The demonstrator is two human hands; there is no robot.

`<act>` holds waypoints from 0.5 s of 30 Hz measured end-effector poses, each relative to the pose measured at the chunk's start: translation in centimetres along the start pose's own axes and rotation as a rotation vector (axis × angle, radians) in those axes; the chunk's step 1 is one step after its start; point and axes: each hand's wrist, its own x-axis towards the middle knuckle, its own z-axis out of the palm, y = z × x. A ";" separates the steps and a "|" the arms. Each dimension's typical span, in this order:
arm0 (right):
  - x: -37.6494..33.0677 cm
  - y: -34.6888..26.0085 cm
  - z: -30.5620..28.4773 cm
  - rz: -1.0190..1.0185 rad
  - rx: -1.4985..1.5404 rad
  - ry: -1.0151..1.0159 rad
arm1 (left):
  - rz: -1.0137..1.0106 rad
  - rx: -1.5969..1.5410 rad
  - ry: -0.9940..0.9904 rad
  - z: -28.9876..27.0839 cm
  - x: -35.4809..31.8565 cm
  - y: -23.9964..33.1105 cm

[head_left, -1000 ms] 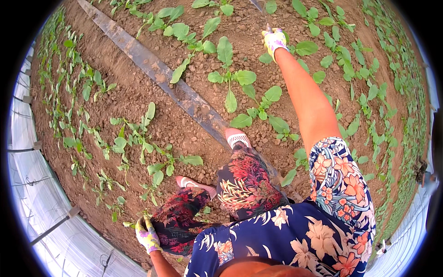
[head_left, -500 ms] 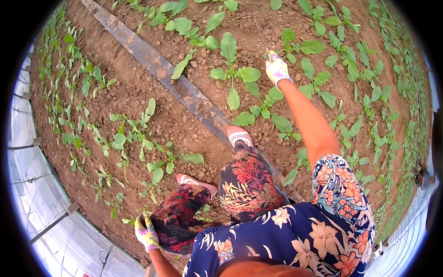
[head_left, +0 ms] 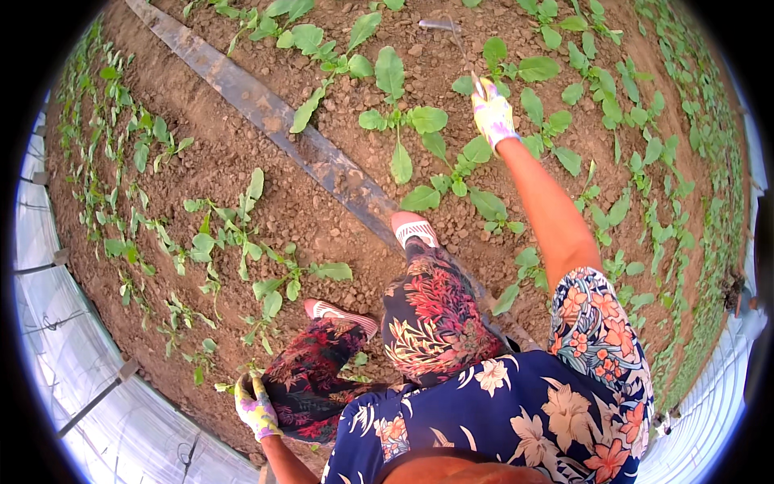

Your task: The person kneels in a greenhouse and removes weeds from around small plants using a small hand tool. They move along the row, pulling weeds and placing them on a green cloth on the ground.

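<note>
My right hand, in a pale patterned glove, reaches far forward with its fingers closed round a handle. From it a thin shaft runs up to a narrow, pale blade at the soil: a small hand hoe. Leafy green seedlings grow close to that hand. Down at the left, beside my leg, my left hand wears a matching glove. Its fingers are closed on small green sprigs, with leaf tips showing past them; the rest is hidden.
A flat dark drip tape crosses the brown soil diagonally. My feet in striped pink shoes stand among seedlings, one beside the tape. More rows of green plants run along the right. Clear plastic sheeting walls the left side.
The hoe's blade has come into sight beyond my right hand, which is slightly lower and farther right. The whole view has shifted a little; my left hand stays beside my leg.
</note>
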 end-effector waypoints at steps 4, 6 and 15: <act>9.8 -1.2 0.9 0.030 -0.040 0.054 | 0.029 0.018 -0.007 0.5 0.3 0.1; 10.2 -2.2 1.6 0.049 -0.162 0.084 | 0.002 -0.007 -0.014 0.5 0.3 -0.3; -2.5 3.6 -0.2 0.001 -0.115 0.015 | -0.043 -0.121 -0.030 -0.2 -0.2 0.7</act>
